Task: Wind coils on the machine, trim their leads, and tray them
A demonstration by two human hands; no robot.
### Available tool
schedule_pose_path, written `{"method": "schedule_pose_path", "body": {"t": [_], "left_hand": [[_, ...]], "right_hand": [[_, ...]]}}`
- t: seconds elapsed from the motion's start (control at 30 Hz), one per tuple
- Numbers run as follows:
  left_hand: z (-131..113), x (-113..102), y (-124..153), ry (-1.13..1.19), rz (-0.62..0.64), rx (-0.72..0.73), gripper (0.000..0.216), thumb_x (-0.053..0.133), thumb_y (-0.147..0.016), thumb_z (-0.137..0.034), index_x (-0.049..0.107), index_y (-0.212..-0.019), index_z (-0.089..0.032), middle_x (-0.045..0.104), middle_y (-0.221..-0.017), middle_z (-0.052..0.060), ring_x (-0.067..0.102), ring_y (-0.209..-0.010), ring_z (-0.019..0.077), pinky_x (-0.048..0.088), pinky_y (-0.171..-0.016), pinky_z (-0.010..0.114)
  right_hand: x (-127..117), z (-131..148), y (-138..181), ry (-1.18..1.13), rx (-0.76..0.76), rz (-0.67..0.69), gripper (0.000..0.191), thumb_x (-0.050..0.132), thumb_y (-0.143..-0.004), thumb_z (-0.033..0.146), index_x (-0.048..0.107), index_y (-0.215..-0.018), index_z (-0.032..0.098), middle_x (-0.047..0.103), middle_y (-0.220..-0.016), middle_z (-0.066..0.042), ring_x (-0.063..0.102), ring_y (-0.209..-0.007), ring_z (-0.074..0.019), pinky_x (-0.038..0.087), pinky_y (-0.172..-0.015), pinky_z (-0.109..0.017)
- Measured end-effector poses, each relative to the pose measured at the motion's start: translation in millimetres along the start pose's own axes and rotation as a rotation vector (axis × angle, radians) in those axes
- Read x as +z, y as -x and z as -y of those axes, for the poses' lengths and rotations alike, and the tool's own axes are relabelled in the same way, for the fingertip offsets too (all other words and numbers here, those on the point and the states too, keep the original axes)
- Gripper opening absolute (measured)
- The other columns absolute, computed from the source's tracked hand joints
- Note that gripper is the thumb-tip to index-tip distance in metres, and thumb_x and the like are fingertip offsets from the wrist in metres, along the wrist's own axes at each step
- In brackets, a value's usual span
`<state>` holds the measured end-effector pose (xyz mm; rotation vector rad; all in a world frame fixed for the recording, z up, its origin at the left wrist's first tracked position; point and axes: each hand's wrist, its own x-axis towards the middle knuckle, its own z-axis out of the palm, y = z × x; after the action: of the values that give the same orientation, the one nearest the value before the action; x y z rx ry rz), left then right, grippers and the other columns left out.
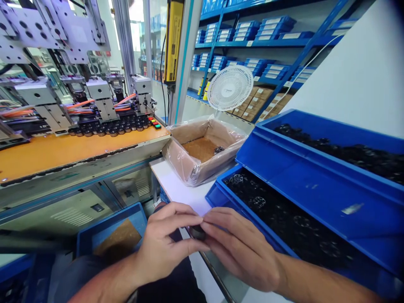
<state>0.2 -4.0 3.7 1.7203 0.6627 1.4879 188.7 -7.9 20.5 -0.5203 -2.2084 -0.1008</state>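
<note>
Both hands meet low in the middle of the head view, over the edge of a white table (pixel 197 202). My left hand (pixel 172 240) pinches a small dark round part (pixel 197 232) between thumb and fingers. From the other side, the fingers of my right hand (pixel 236 242) close on the same part and hide much of it. Its exact kind is not clear. Just right of my hands lies a blue bin (pixel 217 195) holding black parts, some with clear ring-shaped pieces among them.
Above that bin rises another blue bin (pixel 293 168) full of black parts. A plastic-lined carton (pixel 186 168) stands ahead. At left, an orange bench (pixel 63 151) carries a machine (pixel 104 101) and rows of black parts (pixel 116 126). A blue tray (pixel 85 240) sits below, and a white fan (pixel 230 88) behind.
</note>
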Motion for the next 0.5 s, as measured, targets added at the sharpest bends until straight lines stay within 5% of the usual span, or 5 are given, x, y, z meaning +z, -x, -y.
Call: {"method": "schedule_pose_path", "body": {"t": [0.07, 0.17, 0.4, 0.5], "left_hand": [[-1.7, -8.3, -1.4, -0.227, 0.051, 0.197, 0.034, 0.086, -0.063, -0.014, 0.075, -0.095, -0.011, 0.074, -0.085, 0.009, 0.071, -0.077, 0.0138, 0.057, -0.074, 0.019], [-3.5, -11.2, 2.6, -0.306, 0.037, 0.252, 0.034, 0.085, -0.066, -0.014, 0.074, -0.098, -0.010, 0.074, -0.083, 0.010, 0.072, -0.075, 0.0145, 0.058, -0.072, 0.019], [2.8, 8.8, 8.8, 0.349, -0.042, -0.258, 0.032, 0.078, -0.077, -0.022, 0.074, -0.108, -0.026, 0.070, -0.109, 0.007, 0.068, -0.095, 0.0152, 0.054, -0.082, 0.021], [11.7, 12.7, 7.9, 0.590, -0.025, -0.389, 0.033, 0.082, -0.073, -0.025, 0.074, -0.105, -0.025, 0.069, -0.099, 0.005, 0.066, -0.090, 0.0142, 0.052, -0.080, 0.023]], "right_hand": [[1.7, 3.3, -0.2, -0.075, 0.042, 0.003, 0.026, 0.054, -0.086, -0.002, 0.059, -0.111, 0.003, 0.065, -0.099, -0.016, 0.063, -0.097, -0.0224, 0.061, -0.078, -0.037], [3.3, 5.2, -0.6, -0.148, 0.074, 0.000, 0.028, 0.052, -0.088, -0.002, 0.057, -0.115, 0.005, 0.063, -0.100, -0.014, 0.061, -0.096, -0.0207, 0.060, -0.079, -0.037], [2.1, -0.6, -3.3, -0.014, 0.077, -0.012, 0.021, 0.055, -0.090, 0.005, 0.058, -0.111, 0.007, 0.058, -0.106, -0.015, 0.058, -0.103, -0.0224, 0.058, -0.082, -0.036], [3.7, -2.5, -5.0, -0.018, 0.110, -0.048, 0.023, 0.054, -0.091, 0.006, 0.058, -0.113, 0.009, 0.060, -0.104, -0.014, 0.060, -0.101, -0.0222, 0.059, -0.079, -0.036]]}}
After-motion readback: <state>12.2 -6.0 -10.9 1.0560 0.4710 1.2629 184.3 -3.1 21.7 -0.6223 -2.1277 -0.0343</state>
